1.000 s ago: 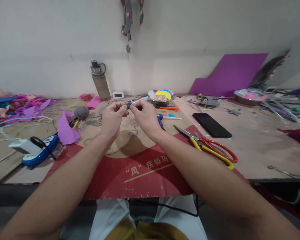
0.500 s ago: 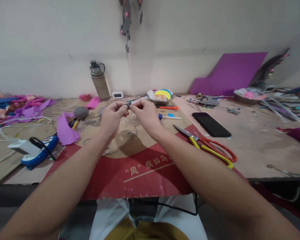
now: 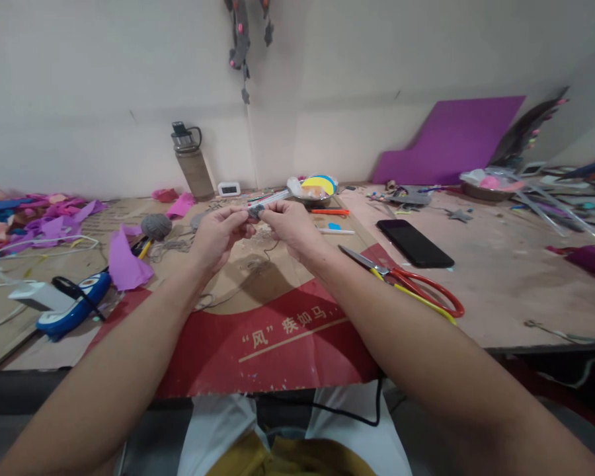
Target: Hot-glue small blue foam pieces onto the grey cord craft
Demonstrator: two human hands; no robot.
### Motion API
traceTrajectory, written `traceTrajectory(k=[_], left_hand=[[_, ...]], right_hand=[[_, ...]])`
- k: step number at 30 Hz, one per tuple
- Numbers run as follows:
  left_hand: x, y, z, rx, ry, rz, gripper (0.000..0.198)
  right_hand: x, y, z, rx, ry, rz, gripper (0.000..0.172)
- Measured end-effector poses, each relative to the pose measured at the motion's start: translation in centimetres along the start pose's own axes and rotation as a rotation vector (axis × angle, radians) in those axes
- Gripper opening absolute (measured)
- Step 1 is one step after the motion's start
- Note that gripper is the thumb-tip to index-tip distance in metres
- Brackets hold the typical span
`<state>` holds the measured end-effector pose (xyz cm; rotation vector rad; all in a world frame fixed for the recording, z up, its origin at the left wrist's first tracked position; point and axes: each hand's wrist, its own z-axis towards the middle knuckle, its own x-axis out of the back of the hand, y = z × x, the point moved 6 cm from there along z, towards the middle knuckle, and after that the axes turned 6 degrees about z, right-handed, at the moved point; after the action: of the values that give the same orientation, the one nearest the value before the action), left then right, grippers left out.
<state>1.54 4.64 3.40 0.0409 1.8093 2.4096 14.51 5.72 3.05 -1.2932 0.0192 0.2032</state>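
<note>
Between my two hands is a small grey piece [image 3: 256,211], fuzzy like felt or yarn, too small to make out fully. My left hand [image 3: 223,237] pinches its left side with thumb and forefinger. From the right, my right hand [image 3: 291,226] pinches the other side, and the fingertips nearly meet. A thin grey strand [image 3: 270,250] hangs below the hands toward the cardboard [image 3: 287,344]. To the left of my left hand lies a grey ball of yarn [image 3: 156,227] with loose yarn beside it. Large scissors [image 3: 416,284] with red and yellow handles lie beside my right forearm.
A black phone [image 3: 415,244] lies right of the scissors. At the back stand a bottle [image 3: 194,168], a small white clock [image 3: 229,189] and a bowl [image 3: 313,198] of scraps. Purple felt [image 3: 129,261], a blue power strip [image 3: 74,307] and cables occupy the left.
The view has shifted slightly, so the table things sit a little further left. Both hands keep pinching the grey piece, and more of it shows between the fingertips.
</note>
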Motion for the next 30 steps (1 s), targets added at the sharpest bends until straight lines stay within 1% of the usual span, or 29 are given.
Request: traceTrajectory(k=[5,8,13,18,20,25,27,30], left_hand=[[0.27,-0.13,-0.12,0.039,0.006,0.029,0.02],[0.37,-0.17,-0.17,0.041,-0.002,0.073,0.018],[0.65,-0.25,-0.01,0.011,0.024,0.156,0.017],[0.97,-0.08,0.07,-0.038,0.077,0.274,0.015],[0.91,-0.1,0.02,-0.016,0.07,0.249,0.014],[0.31,-0.23,-0.08,0.095,-0.03,0.016,0.015],[0.3,-0.19,-0.11,0.122,-0.043,0.016,0.016],[0.36,0.01,-0.22,0.126,-0.055,0.087,0.019]], right_hand=[[0.01,0.19,-0.06,0.015,-0.012,-0.037,0.016],[-0.13,0.11,-0.13,0.044,-0.033,-0.065,0.014],[-0.53,0.28,-0.28,0.075,-0.068,-0.106,0.011],[-0.74,0.55,-0.33,0.057,-0.075,-0.07,0.011],[-0.73,0.6,-0.41,0.023,-0.074,-0.045,0.013],[-0.62,0.31,-0.71,-0.032,-0.074,0.011,0.02],[-0.51,0.29,-0.71,-0.038,-0.065,-0.009,0.02],[-0.36,0.39,-0.53,-0.022,-0.057,-0.069,0.017]])
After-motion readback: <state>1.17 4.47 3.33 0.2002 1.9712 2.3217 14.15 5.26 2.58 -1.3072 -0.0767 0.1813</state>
